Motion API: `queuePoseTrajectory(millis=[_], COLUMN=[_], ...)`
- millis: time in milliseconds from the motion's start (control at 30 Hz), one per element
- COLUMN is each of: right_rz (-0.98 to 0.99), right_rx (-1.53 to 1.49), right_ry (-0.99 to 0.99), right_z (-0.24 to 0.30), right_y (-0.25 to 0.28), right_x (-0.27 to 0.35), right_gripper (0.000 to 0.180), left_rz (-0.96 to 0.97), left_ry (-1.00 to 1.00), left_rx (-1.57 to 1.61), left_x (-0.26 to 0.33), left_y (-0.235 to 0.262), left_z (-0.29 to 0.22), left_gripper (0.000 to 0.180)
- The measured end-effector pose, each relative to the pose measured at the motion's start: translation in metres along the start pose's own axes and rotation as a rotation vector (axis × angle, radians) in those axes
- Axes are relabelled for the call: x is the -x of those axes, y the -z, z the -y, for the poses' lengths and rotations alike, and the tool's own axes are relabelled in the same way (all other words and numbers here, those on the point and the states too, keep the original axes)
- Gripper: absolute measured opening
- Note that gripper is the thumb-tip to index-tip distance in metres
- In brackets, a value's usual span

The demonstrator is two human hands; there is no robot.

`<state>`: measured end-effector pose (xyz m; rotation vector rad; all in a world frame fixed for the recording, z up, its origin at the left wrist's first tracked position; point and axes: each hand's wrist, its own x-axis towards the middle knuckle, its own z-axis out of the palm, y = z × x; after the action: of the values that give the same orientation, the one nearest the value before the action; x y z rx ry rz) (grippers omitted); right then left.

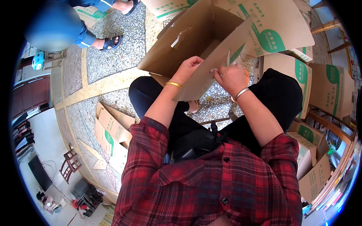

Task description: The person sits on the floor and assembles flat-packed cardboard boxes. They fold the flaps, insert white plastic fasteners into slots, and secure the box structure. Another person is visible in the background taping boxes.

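The left hand [189,67], a gold bangle on its wrist, sits just left of the frame's centre, its grip curled over the near edge of a flap of the open cardboard box [196,41], fingers pressed to the board. The right hand [233,77], wearing a silver bangle, is a little to the right at the same height; its grip is pinched on a thin pale strip [228,58] that stands up along the flap's edge, thumb and fingertips close together. The box lies directly above and between both hands, tilted with its mouth facing the person, brown inside, with green printing on the outer flaps at the upper right. Below the hands are the person's dark-trousered knees and red plaid shirt. More boxes [332,90] of the same kind stack along the right side of the frame, and flattened ones [113,132] lie on the speckled stone floor at the left. Another person's sandalled foot [111,42] shows at the upper left.
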<state>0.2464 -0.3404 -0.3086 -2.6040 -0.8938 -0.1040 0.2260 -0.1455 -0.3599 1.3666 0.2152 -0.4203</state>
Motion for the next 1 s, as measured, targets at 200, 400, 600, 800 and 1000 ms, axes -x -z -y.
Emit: queuePoseTrajectory(millis=[200,400,600,800,1000], right_rz=[-0.152,-0.202,-0.209,-0.210,-0.167], right_rx=[-0.012,-0.031,-0.069,-0.048,-0.018], right_ry=[0.097,0.146,0.176,0.170,0.172], right_z=[0.006,0.008,0.009,0.014,0.026], right_y=[-0.012,-0.015,-0.015,-0.016,-0.021], right_x=[0.004,0.004,0.005,0.004,0.005], right_gripper=[0.024,0.022,0.021,0.022,0.016], left_rz=[-0.017,-0.022,-0.005,0.017,0.010], left_ry=[0.002,-0.022,0.004,-0.003,-0.027], left_rx=[0.050,-0.018,0.072,0.110,0.162], left_x=[0.002,0.003,0.004,0.001,0.000], left_y=[0.004,0.005,0.006,0.006,0.009], left_z=[0.002,0.001,-0.001,0.003,0.010], left_gripper=[0.015,0.015,0.016,0.016,0.014])
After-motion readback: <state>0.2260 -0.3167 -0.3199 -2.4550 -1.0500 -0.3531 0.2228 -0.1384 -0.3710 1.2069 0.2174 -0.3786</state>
